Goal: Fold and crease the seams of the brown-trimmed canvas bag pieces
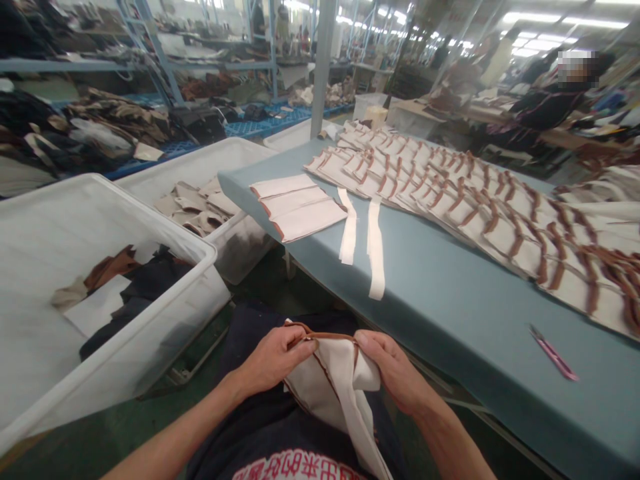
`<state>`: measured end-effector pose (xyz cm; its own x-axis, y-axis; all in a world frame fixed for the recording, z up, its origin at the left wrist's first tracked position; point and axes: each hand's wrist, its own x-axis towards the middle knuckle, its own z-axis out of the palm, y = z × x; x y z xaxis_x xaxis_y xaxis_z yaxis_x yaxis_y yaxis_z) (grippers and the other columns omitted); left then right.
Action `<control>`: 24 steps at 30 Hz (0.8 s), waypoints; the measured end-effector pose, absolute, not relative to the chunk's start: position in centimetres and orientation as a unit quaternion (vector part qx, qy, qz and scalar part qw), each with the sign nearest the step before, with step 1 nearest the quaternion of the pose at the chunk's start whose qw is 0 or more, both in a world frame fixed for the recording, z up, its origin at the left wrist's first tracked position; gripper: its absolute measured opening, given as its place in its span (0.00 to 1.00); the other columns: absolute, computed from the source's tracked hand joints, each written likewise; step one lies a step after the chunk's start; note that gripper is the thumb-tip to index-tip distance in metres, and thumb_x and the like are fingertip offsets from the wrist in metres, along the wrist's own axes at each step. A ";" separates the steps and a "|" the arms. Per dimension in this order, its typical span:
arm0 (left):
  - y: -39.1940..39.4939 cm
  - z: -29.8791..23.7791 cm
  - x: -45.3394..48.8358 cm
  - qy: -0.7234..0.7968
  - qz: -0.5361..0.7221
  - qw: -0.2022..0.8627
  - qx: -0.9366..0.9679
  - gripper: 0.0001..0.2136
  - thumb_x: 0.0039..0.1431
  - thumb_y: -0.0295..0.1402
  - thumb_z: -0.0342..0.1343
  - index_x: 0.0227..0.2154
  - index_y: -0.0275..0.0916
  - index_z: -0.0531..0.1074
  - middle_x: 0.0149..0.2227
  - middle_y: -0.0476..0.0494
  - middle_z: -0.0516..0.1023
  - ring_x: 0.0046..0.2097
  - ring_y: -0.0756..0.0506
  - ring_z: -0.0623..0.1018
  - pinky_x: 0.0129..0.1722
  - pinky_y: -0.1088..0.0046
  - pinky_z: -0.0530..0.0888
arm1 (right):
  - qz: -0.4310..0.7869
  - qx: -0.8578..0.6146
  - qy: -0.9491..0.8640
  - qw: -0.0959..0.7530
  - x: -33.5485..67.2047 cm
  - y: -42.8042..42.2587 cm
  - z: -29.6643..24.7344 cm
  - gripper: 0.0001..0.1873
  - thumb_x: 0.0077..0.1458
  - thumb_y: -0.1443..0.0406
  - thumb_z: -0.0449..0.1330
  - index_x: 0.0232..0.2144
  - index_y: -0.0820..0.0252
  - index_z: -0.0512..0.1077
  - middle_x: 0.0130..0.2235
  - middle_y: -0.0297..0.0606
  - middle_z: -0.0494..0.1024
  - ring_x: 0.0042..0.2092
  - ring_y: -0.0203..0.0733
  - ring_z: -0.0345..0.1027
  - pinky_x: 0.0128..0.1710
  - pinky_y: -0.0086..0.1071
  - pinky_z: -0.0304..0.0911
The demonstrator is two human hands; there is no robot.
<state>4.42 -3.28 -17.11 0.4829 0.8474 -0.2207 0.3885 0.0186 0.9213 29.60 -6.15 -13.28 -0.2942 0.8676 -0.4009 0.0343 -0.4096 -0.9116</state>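
Over my lap hangs a cream fabric piece (320, 380) with brown edging, its lower part drooping in folds. My left hand (280, 353) pinches the brown-edged top on the left, the thumb lying along the binding. On the right, my right hand (383, 360) grips the same top edge, so the binding stretches between the two hands. The fingers behind the cloth are partly hidden. On the table beyond lies a flat cream panel (300, 207) with brown edges. Two pale strips (376, 257) lie beside it, reaching toward the table's near edge.
Rows of overlapping cream pieces with brown trim (450, 190) cover the far side of the blue-green table (450, 300). Pink-handled thread snips (553, 353) lie at the right. White bins (165, 223) holding cloth stand at the left. A person (550, 100) sits in the background.
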 end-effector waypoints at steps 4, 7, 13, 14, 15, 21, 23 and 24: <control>-3.3 -17.2 4.5 0.463 0.209 0.548 0.665 0.28 0.70 0.60 0.54 0.31 0.37 0.74 0.29 0.50 0.71 0.32 0.47 0.68 0.32 0.72 0.64 | 0.668 -0.506 -0.452 0.306 29.6 -6.1 -13.2 0.41 0.55 0.27 0.63 0.25 0.56 0.61 0.25 0.27 0.57 0.27 0.32 0.44 0.26 0.29 0.43; -3.4 -17.3 4.5 0.465 0.202 0.551 0.663 0.28 0.70 0.60 0.53 0.31 0.37 0.74 0.29 0.50 0.69 0.31 0.47 0.66 0.31 0.72 0.62 | 0.666 -0.505 -0.457 0.304 29.6 -6.1 -13.0 0.41 0.55 0.27 0.62 0.24 0.56 0.61 0.25 0.27 0.56 0.28 0.33 0.44 0.26 0.29 0.44; -3.7 -17.3 4.3 0.472 0.199 0.539 0.668 0.29 0.70 0.61 0.52 0.28 0.38 0.71 0.28 0.51 0.67 0.31 0.48 0.64 0.30 0.71 0.60 | 0.672 -0.503 -0.451 0.303 29.5 -6.2 -13.3 0.41 0.54 0.27 0.63 0.24 0.56 0.61 0.25 0.27 0.57 0.28 0.33 0.45 0.27 0.30 0.44; -3.7 -17.3 4.2 0.472 0.200 0.537 0.670 0.29 0.70 0.61 0.52 0.28 0.38 0.71 0.28 0.51 0.67 0.31 0.48 0.65 0.30 0.71 0.61 | 0.673 -0.503 -0.450 0.303 29.4 -6.2 -13.4 0.41 0.55 0.27 0.62 0.25 0.56 0.61 0.25 0.27 0.57 0.28 0.33 0.45 0.27 0.30 0.44; -3.8 -17.2 4.2 0.472 0.200 0.534 0.672 0.29 0.70 0.61 0.52 0.28 0.38 0.71 0.28 0.50 0.67 0.31 0.47 0.65 0.30 0.71 0.61 | 0.674 -0.503 -0.449 0.303 29.4 -6.2 -13.6 0.41 0.55 0.27 0.62 0.25 0.56 0.61 0.25 0.27 0.57 0.28 0.33 0.45 0.27 0.30 0.44; -4.0 -17.1 4.3 0.468 0.196 0.515 0.691 0.27 0.72 0.58 0.51 0.26 0.40 0.66 0.25 0.53 0.62 0.29 0.49 0.62 0.29 0.71 0.58 | 0.659 -0.498 -0.472 0.308 29.9 -6.3 -13.3 0.40 0.57 0.27 0.60 0.25 0.56 0.61 0.25 0.28 0.56 0.28 0.34 0.45 0.27 0.30 0.44; -4.0 -16.9 4.4 0.463 0.189 0.509 0.700 0.26 0.72 0.56 0.51 0.24 0.41 0.62 0.24 0.55 0.58 0.28 0.50 0.59 0.28 0.71 0.55 | 0.647 -0.493 -0.495 0.305 30.3 -6.4 -12.8 0.40 0.59 0.27 0.58 0.24 0.55 0.60 0.25 0.28 0.56 0.28 0.34 0.45 0.26 0.31 0.44; -4.0 -16.6 4.4 0.460 0.186 0.505 0.706 0.26 0.71 0.54 0.52 0.24 0.41 0.60 0.24 0.55 0.57 0.28 0.50 0.59 0.28 0.70 0.53 | 0.639 -0.492 -0.510 0.300 30.5 -6.4 -12.5 0.40 0.60 0.27 0.57 0.24 0.55 0.59 0.25 0.28 0.55 0.27 0.34 0.45 0.26 0.31 0.45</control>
<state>4.36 -4.04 -16.62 0.5071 0.8378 -0.2023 0.4623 -0.0663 0.8842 30.47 -6.39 -12.48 -0.3366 0.8844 -0.3232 0.1181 -0.3009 -0.9463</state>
